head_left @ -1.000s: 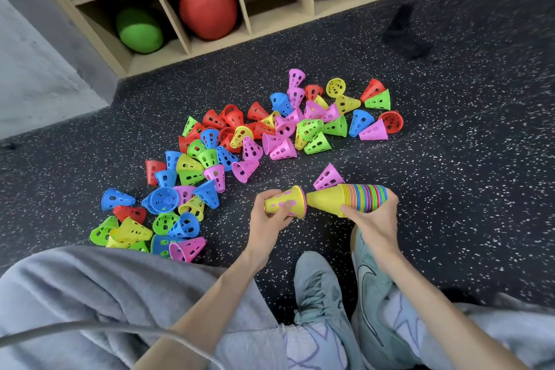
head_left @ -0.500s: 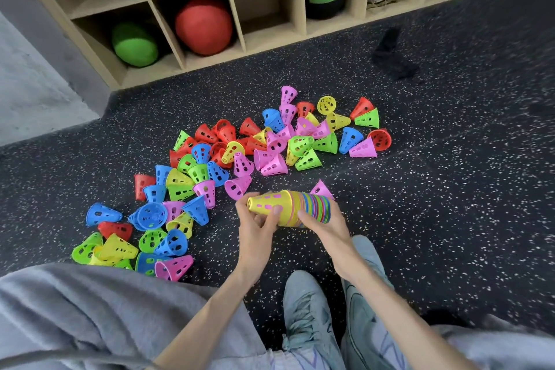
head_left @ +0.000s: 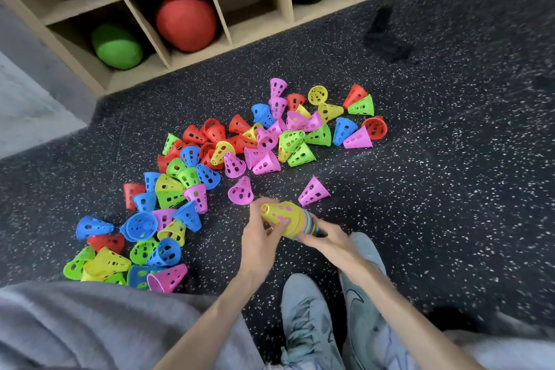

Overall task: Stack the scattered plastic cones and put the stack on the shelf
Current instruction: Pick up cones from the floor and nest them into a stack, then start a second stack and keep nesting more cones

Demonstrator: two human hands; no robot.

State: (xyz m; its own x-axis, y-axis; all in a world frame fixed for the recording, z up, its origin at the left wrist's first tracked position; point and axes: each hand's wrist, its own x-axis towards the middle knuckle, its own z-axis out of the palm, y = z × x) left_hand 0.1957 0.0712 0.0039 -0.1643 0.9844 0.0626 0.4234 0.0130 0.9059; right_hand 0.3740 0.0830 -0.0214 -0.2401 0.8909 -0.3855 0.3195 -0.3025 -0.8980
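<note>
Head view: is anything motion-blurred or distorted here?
Head view: the left hand, right hand and the stack of cones they grip are smeared by motion; the scattered cones stay fairly sharp; the shelf edges splay from wide-angle distortion.

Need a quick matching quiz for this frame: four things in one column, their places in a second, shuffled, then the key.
Things
1. large red ball
2. black cloth
3. stack of nested plastic cones with a yellow cone on top
4. lone pink perforated cone

Places
A. on the speckled floor, just beyond the stack
B. in a cubby of the wooden shelf
C. held between left hand and right hand
D. on the floor, right, near the shelf

Pairs: 1-B, 2-D, 3-C, 4-A
</note>
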